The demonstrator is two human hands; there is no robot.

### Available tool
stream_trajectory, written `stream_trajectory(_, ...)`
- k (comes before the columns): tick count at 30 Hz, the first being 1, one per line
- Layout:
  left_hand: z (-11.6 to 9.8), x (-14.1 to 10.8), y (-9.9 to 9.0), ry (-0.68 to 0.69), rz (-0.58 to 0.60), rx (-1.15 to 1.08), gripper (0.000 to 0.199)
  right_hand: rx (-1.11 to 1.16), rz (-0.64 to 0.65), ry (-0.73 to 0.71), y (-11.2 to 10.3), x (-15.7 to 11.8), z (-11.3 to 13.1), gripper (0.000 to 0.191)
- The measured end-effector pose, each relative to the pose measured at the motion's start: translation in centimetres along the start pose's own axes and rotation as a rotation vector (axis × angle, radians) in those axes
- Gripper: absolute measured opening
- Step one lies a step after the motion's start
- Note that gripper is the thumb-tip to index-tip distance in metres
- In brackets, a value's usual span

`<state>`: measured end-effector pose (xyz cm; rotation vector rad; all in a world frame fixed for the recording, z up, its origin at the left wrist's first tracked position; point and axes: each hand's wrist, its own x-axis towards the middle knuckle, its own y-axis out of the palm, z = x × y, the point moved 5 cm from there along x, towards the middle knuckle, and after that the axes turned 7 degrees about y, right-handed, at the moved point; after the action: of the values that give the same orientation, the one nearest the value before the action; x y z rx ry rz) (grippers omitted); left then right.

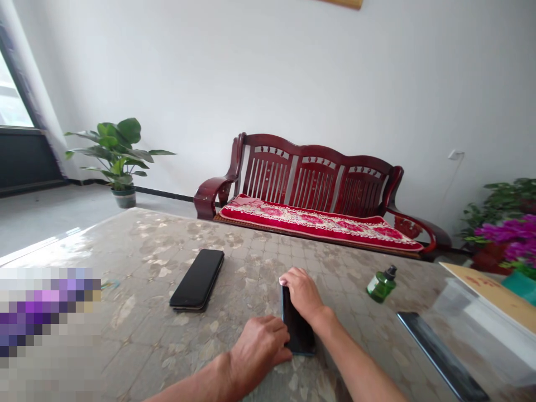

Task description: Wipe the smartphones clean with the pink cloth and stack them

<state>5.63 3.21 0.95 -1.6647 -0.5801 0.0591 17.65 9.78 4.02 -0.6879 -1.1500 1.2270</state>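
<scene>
A dark smartphone (298,335) lies on the patterned tablecloth in front of me, its dark face up. My right hand (302,293) is closed over its far end and right edge, covering that corner. At the near left edge, my left hand (263,346) has its fingers curled against the phone's side; part of that edge is hidden. To the left rests another black smartphone (198,280), apart from both hands. A small green bottle (381,286) with a black top stands to the right.
A long dark flat object (441,357) lies at the right, beside a clear plastic box (473,312) with a cardboard sheet. Purple flowers (508,237) are beyond it. A red wooden bench (316,184) stands behind the table, a potted plant (121,156) at left. The left front is pixelated.
</scene>
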Motion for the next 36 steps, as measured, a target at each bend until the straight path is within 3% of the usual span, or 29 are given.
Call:
stream_trajectory(9,0.1,0.1,0.0,-0.036,0.004,0.009,0.020,0.033,0.078,-0.136,-1.5,-6.1,1.3,0.024)
stream_trajectory(16,0.0,0.0,0.1,-0.034,0.038,-0.002,0.016,0.032,-0.017,0.003,-0.7,-1.1,-1.1,0.026)
stream_trajectory(19,-0.1,0.0,0.0,-0.040,0.053,0.012,0.016,0.038,-0.010,-0.006,-0.8,-0.5,-1.2,0.025)
stream_trajectory(28,0.0,0.0,0.1,-0.058,0.034,0.031,0.016,0.122,0.076,-0.147,-2.4,-6.9,-1.0,0.028)
stream_trajectory(31,-0.1,0.1,-0.1,-0.057,0.049,0.023,0.014,0.115,0.024,-0.103,-2.1,-5.8,-1.7,0.027)
stream_trajectory(36,-0.1,0.2,-0.6,-0.090,0.084,0.019,0.006,0.096,-0.009,-0.032,-0.9,-1.4,-2.3,0.027)
